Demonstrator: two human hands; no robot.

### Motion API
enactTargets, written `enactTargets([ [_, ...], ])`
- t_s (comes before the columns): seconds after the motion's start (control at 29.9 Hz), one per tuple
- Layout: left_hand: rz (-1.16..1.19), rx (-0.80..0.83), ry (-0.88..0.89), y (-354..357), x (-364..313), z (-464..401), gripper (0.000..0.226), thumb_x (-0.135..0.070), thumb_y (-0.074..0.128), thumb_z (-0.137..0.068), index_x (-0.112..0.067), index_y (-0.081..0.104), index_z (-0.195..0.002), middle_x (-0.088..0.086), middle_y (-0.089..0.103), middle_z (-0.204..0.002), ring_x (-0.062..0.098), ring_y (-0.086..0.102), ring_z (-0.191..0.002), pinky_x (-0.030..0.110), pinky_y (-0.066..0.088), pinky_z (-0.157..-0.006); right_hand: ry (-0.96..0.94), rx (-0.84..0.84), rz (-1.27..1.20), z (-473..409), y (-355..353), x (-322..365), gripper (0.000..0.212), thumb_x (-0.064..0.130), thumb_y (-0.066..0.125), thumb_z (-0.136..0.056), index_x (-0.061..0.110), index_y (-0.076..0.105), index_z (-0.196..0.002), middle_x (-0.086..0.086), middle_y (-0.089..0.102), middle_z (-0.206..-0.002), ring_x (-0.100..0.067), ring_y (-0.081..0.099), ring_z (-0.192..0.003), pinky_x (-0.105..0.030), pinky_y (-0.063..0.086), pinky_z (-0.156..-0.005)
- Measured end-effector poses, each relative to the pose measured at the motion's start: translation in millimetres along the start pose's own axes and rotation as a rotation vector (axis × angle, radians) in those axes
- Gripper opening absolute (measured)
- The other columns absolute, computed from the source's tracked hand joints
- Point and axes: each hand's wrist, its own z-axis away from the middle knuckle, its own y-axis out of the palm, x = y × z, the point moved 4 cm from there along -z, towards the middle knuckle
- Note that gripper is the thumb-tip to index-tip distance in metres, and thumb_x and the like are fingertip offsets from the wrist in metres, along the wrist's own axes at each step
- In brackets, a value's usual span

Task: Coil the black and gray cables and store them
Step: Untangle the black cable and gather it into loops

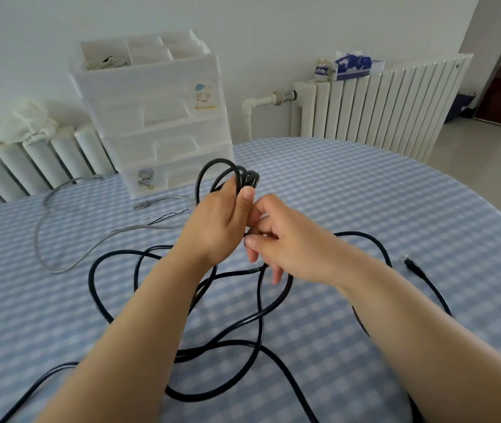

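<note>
The black cable (244, 322) lies in loose, crossing loops over the near middle of the surface (365, 190), which wears a blue and white checked cloth. A few turns of it are gathered into a small coil that stands up out of the left hand (215, 221). That hand's grip is closed around the bunched turns, thumb up against them. The right hand (286, 239) sits just beside the left, touching it, its thumb and forefinger pinching the black cable right below the coil while the other fingers hang loosely curled. One plug end of the black cable (412, 265) rests on the cloth to the right, well apart from the hands.

The gray cable (60, 239) lies uncoiled on the left of the surface in one wide bend, its plug (142, 205) near a white plastic drawer unit (157, 117). The unit stands at the far edge, its top tray split into compartments. Behind it are white radiators (380, 108) along the wall; a tissue box (354, 66) sits on the right one.
</note>
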Motion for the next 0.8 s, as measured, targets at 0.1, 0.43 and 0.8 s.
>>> enactTargets([
  [0.1, 0.108, 0.143, -0.091, 2.6, -2.1, 0.1, 0.048, -0.059, 0.017, -0.094, -0.029, 0.043, -0.068, -0.012, 0.053, -0.053, -0.002, 0.051, -0.051, 0.021, 0.034, -0.055, 0.014, -0.096, -0.206, -3.7, -5.1, -0.3, 0.015, 0.018, 0.055, -0.096, 0.024, 0.041, -0.098, 0.000, 0.059, -0.067, -0.009, 0.044, -0.042, -0.031, 0.054, -0.049],
  [0.43, 0.278, 0.307, -0.098, -26.3, -7.1, -9.8, 0.064, -0.056, 0.080, -0.053, -0.005, 0.052, -0.079, -0.006, 0.041, -0.060, 0.007, 0.037, -0.055, 0.016, 0.032, -0.051, 0.105, 0.042, -0.879, -5.0, -16.7, -12.3, 0.045, 0.001, 0.051, -0.094, 0.023, 0.046, -0.133, 0.002, 0.065, -0.078, -0.002, 0.031, -0.038, -0.015, 0.023, -0.035],
  [0.8, -0.185, -0.144, -0.207, -37.2, -4.8, -9.2, 0.051, -0.060, 0.066, -0.073, -0.015, 0.046, -0.086, -0.010, 0.054, -0.074, 0.012, 0.051, -0.066, 0.027, 0.029, -0.053, 0.096, 0.327, -0.874, -6.1, -14.6, -25.8, 0.037, 0.048, 0.044, -0.089, 0.017, 0.049, -0.068, -0.005, 0.064, -0.066, -0.028, 0.066, -0.087, -0.038, 0.050, -0.089],
])
